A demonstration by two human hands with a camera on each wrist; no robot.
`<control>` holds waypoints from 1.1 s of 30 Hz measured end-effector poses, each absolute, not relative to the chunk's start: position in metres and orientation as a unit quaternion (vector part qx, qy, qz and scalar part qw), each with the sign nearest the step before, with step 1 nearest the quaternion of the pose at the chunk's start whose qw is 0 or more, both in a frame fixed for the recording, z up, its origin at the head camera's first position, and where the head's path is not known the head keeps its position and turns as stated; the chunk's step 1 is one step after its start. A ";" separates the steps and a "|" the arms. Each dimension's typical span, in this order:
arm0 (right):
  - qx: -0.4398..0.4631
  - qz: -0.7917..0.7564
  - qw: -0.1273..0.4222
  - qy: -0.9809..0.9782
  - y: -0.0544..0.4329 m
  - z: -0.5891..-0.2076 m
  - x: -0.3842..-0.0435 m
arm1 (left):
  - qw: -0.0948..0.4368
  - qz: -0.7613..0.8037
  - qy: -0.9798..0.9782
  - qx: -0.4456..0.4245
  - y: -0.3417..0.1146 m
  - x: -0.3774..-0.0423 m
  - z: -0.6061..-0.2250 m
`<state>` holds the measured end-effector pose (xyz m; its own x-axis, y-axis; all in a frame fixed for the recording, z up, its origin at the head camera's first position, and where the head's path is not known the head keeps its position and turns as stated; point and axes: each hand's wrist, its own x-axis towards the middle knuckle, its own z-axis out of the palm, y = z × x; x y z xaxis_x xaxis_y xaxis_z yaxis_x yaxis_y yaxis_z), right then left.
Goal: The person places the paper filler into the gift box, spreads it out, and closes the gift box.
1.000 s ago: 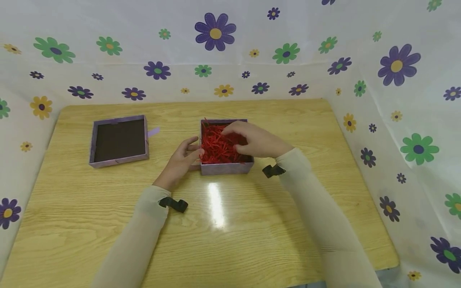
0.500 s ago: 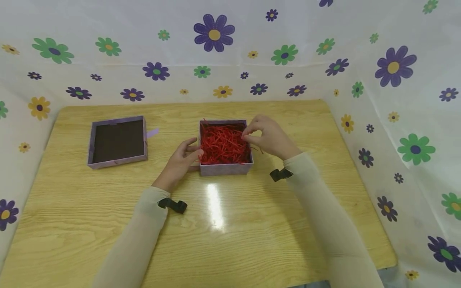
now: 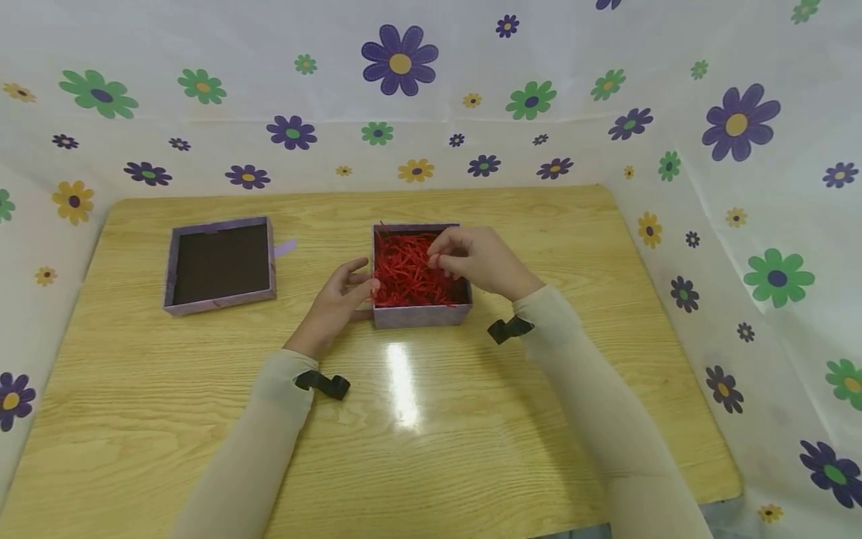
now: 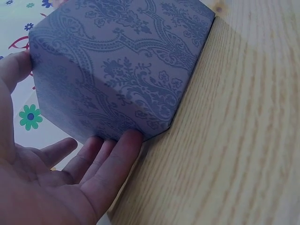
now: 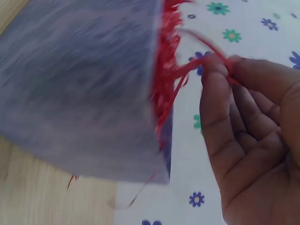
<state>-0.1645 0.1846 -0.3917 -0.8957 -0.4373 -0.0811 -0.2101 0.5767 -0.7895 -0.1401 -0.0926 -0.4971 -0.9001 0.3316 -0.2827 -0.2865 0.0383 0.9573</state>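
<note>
A purple patterned box (image 3: 420, 317) stands on the table, filled with red shredded paper (image 3: 407, 269). My left hand (image 3: 330, 311) lies against the box's left side. In the left wrist view, its fingertips (image 4: 129, 138) touch the wall, fairly straight, with the thumb up near the rim. Over the right part of the box, my right hand (image 3: 481, 262) pinches a few red paper strands (image 5: 213, 54) between thumb and forefinger. The right wrist view shows those strands just above the box, running towards the shred inside. The shred beneath my right hand is partly hidden.
To the left lies a shallow purple box lid (image 3: 222, 305) with a dark inside, a lilac tab (image 3: 286, 248) at its right side. The wooden table (image 3: 431, 464) borders a white flowered cloth (image 3: 444, 82) at the back and sides. In the right wrist view, a loose strand (image 5: 140, 190) trails outside the box.
My right hand moved right to the box's right rim, then back left over the shred, now pinching strands. My left hand and the lid have stayed put.
</note>
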 end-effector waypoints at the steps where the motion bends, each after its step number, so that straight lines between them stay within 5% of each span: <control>1: -0.181 -0.429 0.134 0.875 0.182 -0.390 -0.166 | 0.223 0.694 0.684 0.015 -0.093 -0.140 -0.497; 7: -0.191 -0.361 0.117 0.905 0.178 -0.392 -0.174 | 0.226 0.698 0.680 0.016 -0.091 -0.141 -0.497; 14: -0.227 -0.244 0.198 0.922 0.185 -0.391 -0.176 | 0.217 0.691 0.689 0.012 -0.091 -0.140 -0.499; 22: -0.255 -0.250 0.223 0.907 0.203 -0.377 -0.172 | 0.221 0.697 0.682 0.012 -0.090 -0.140 -0.500; 33: -0.229 -0.299 0.117 0.919 0.235 -0.371 -0.160 | 0.222 0.692 0.687 0.015 -0.091 -0.140 -0.500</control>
<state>-0.1597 0.2350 -0.3705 -0.8675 -0.4915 -0.0771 -0.3518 0.7156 -0.6034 -0.1399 -0.0908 -0.5003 -0.9008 0.3280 -0.2844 -0.2868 0.0422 0.9571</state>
